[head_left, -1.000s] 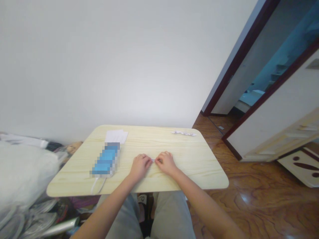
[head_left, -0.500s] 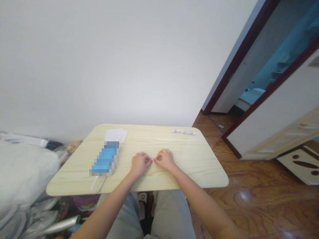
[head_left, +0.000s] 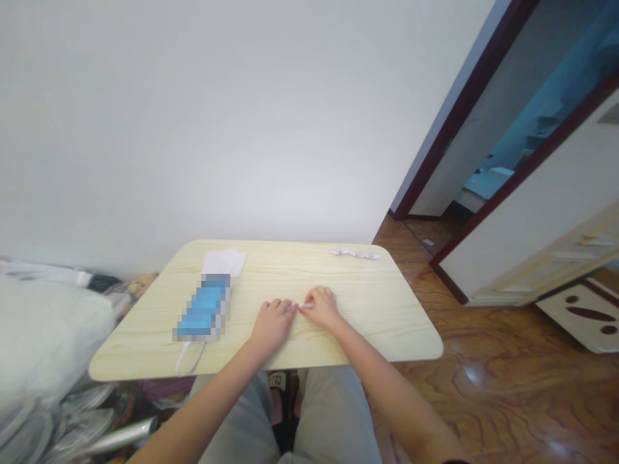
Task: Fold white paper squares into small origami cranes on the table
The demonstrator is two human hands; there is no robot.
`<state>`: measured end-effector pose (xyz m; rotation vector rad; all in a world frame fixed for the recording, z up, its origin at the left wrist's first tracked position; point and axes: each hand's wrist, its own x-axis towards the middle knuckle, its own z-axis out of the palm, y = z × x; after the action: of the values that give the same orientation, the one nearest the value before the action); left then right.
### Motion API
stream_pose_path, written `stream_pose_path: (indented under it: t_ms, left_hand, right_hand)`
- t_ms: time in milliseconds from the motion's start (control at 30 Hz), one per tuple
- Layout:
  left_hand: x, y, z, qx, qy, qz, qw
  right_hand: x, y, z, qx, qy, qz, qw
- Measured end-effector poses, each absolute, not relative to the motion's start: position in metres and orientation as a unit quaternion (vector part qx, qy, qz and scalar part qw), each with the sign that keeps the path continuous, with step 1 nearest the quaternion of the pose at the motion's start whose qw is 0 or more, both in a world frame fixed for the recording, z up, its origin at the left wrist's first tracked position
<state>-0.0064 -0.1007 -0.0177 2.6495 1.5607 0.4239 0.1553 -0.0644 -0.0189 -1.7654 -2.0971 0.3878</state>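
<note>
Blue package (head_left: 203, 308) (blurred) by left hand (head_left: 273, 325)

inspected: a black sandal strap (head_left: 275, 380) between the seated person's knees bears white block lettering, partly hidden, with only the first letters, apparently "cl", legible. a rectangular blue-and-white box (head_left: 206, 308) on the pale wood-grain table (head_left: 367, 322) shows pixelated blurring across its whole face, so any print there cannot be read.
</note>
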Motion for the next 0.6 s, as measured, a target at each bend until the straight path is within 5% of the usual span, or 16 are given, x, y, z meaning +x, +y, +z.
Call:
stream_pose_path:
  t_ms: [600]
  left_hand:
    - [-0.009, -0.113, -0.015, 0.871, 0.477, 0.120, 0.016]
  right_hand:
    - [0.168, -0.081, -0.023, -0.655, -0.716, 0.102, 0.218]
